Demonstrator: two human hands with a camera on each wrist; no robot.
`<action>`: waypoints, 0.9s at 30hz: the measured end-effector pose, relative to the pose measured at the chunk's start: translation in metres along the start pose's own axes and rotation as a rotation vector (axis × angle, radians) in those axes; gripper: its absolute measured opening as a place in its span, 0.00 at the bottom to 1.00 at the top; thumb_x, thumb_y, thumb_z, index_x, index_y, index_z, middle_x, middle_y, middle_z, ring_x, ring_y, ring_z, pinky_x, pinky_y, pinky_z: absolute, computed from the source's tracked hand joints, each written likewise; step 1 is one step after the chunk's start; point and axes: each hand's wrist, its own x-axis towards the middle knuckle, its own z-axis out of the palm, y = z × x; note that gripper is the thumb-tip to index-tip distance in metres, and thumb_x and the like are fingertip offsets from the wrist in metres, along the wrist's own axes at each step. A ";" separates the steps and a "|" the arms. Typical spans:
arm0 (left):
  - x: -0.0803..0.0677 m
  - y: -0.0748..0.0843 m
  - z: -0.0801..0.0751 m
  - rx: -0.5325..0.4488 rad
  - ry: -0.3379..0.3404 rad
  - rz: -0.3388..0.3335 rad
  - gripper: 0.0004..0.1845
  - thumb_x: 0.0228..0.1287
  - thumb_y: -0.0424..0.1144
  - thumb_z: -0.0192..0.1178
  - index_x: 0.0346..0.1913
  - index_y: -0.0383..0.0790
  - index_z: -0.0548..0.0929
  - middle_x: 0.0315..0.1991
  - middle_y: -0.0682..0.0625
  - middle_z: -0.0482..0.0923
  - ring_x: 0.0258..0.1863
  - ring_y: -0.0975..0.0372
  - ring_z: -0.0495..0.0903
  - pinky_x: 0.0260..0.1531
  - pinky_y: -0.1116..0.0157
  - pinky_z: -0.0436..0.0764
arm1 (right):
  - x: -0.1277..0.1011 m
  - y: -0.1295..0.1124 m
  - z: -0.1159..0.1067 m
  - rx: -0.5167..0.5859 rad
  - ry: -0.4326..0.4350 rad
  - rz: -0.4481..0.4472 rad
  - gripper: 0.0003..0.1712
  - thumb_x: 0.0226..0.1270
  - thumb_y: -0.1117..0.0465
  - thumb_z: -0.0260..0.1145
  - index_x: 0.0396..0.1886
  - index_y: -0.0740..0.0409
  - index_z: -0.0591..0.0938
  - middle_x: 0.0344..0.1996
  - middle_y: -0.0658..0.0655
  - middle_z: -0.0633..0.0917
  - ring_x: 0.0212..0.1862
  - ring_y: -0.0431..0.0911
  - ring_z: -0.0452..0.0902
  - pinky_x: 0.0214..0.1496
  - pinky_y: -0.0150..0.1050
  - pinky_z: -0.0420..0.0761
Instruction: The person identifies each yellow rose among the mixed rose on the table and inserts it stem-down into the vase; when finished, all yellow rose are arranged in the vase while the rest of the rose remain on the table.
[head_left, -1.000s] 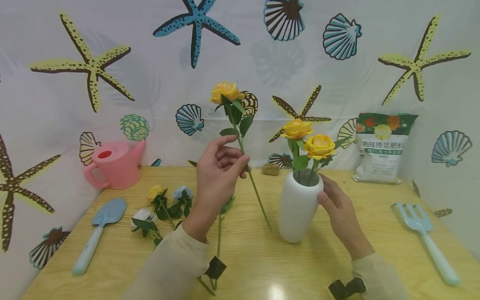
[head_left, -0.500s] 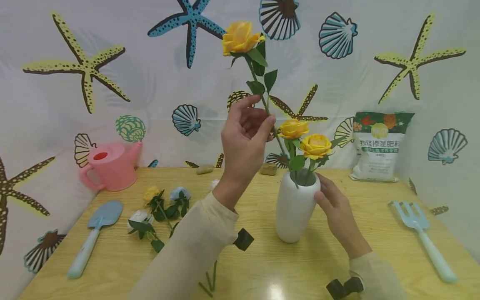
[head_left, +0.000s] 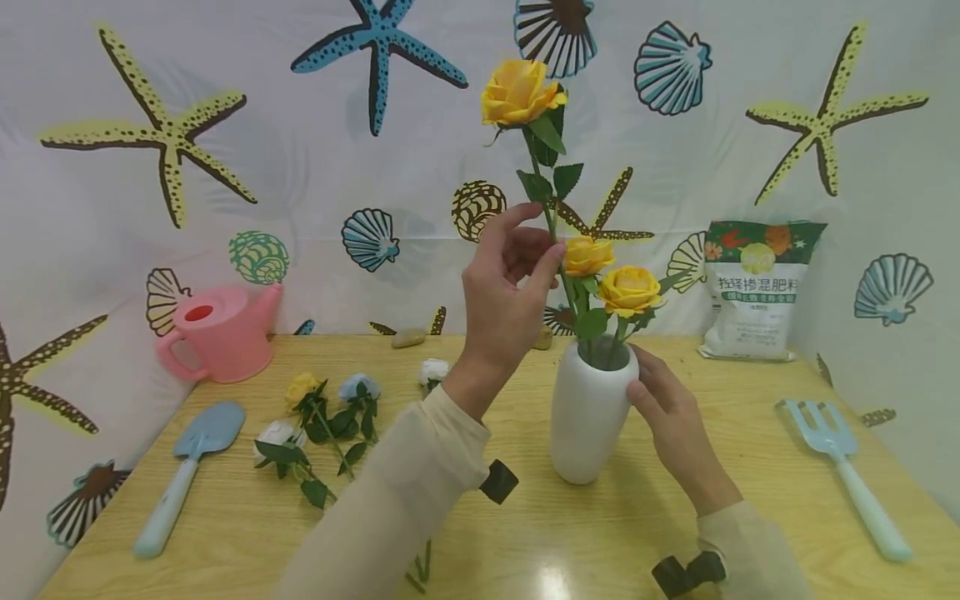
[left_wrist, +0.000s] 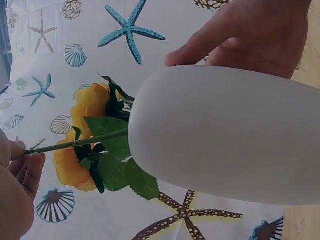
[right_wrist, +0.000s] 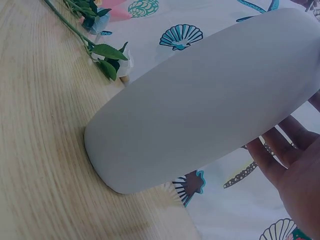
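Observation:
My left hand pinches the green stem of a long yellow rose between thumb and fingers, its bloom high above the vase. In the left wrist view the rose stem runs to the mouth of the white vase; its lower end is hidden. Two other yellow roses stand in the vase. My right hand holds the vase's right side near the rim, thumb in front and fingers behind. In the right wrist view the vase rests on the table, slightly tilted.
Several loose flowers, among them a white rose and a blue rose, lie left of centre. A blue trowel and pink watering can stand further left. At right are a fork and fertilizer bag. Stones lie behind.
My left hand has carried the yellow rose up and right to above the vase, then slightly lower, its stem now at the mouth. The right hand has stayed on the vase.

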 end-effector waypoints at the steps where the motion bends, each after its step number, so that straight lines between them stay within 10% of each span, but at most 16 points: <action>1: -0.002 -0.001 0.000 -0.002 0.000 -0.008 0.20 0.67 0.25 0.63 0.60 0.28 0.73 0.40 0.35 0.82 0.36 0.52 0.83 0.37 0.66 0.86 | 0.000 0.000 0.000 -0.001 0.000 0.000 0.30 0.82 0.51 0.50 0.78 0.56 0.62 0.76 0.65 0.65 0.76 0.67 0.59 0.70 0.70 0.63; 27: -0.062 -0.031 0.016 -0.027 0.019 -0.226 0.19 0.66 0.27 0.65 0.57 0.31 0.74 0.41 0.36 0.84 0.38 0.50 0.85 0.37 0.68 0.85 | 0.001 -0.001 0.000 0.033 -0.009 -0.003 0.29 0.82 0.53 0.50 0.78 0.55 0.62 0.76 0.65 0.64 0.76 0.67 0.59 0.71 0.70 0.62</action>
